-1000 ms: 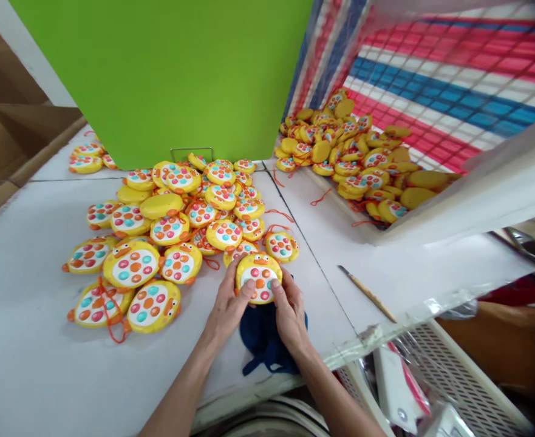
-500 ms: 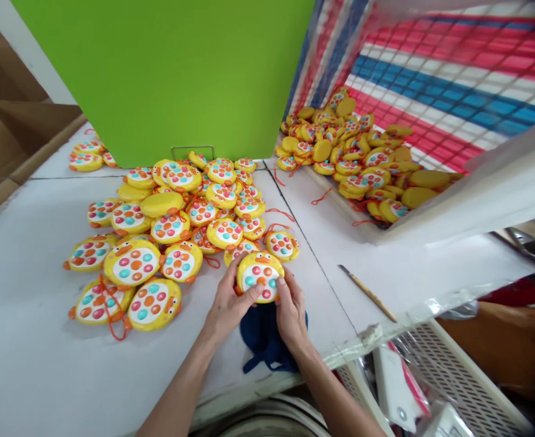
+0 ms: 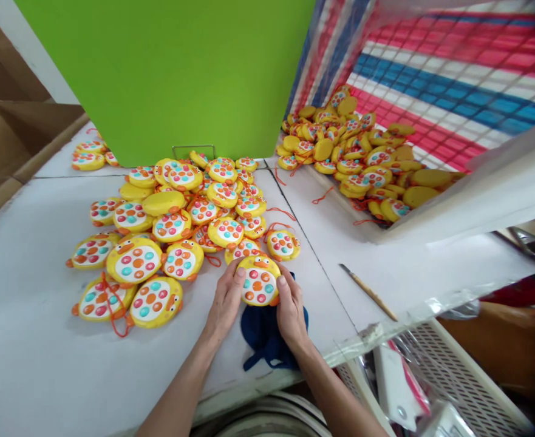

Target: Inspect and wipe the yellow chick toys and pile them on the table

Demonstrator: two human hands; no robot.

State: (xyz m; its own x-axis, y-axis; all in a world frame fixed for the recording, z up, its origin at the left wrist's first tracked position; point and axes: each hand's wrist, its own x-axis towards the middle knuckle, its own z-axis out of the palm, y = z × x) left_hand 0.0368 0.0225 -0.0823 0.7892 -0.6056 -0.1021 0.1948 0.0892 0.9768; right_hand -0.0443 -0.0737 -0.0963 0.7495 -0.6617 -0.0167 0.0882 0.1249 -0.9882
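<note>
A yellow duck-shaped toy (image 3: 260, 280) with coloured round buttons on a white face is held between both hands, buttons facing up. My left hand (image 3: 225, 298) grips its left edge, with the thumb on the rim. Around its right edge is my right hand (image 3: 291, 304), thumb along the side. The fingers beneath the toy are hidden. A dark blue cloth (image 3: 267, 340) lies on the table under the hands. Just beyond and to the left is a loose pile of similar toys (image 3: 171, 224), some with red string loops.
A tool with a wooden handle (image 3: 370, 292) lies on the white table (image 3: 34, 340) at the right. More yellow toys (image 3: 340, 145) fill a mesh-sided container at the back right. A green panel (image 3: 171, 73) stands behind the pile. Cardboard boxes (image 3: 21, 133) are at the left.
My left thumb has moved off the toy's buttons to its left edge. The toy is still held in both hands, and the view has shifted slightly.
</note>
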